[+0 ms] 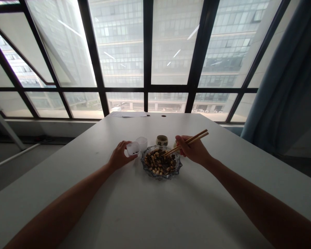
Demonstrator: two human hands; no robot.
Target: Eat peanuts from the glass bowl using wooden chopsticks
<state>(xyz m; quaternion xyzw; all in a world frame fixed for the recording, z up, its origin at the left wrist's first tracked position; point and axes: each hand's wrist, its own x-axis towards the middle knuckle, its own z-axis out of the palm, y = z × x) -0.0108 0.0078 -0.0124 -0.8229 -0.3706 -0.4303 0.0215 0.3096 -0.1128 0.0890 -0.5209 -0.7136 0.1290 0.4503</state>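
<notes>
Pinching a cup (132, 148) in my left hand (121, 157), chopsticks (200, 135) in my right hand (194, 150), I have few dark bits (135, 153) cupped; the bowl (160, 177) between is well filled.

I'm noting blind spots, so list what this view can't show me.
In the head view:
Pale object: mostly hidden by the right hand.
Dark bits in the plastic cup in the left hand: too small to identify.
Floor of the glass bowl: covered by nut-like pieces.
Chopsticks: tips too small to tell whether they grip anything.
Blue curtain: cut off by the right edge.
</notes>
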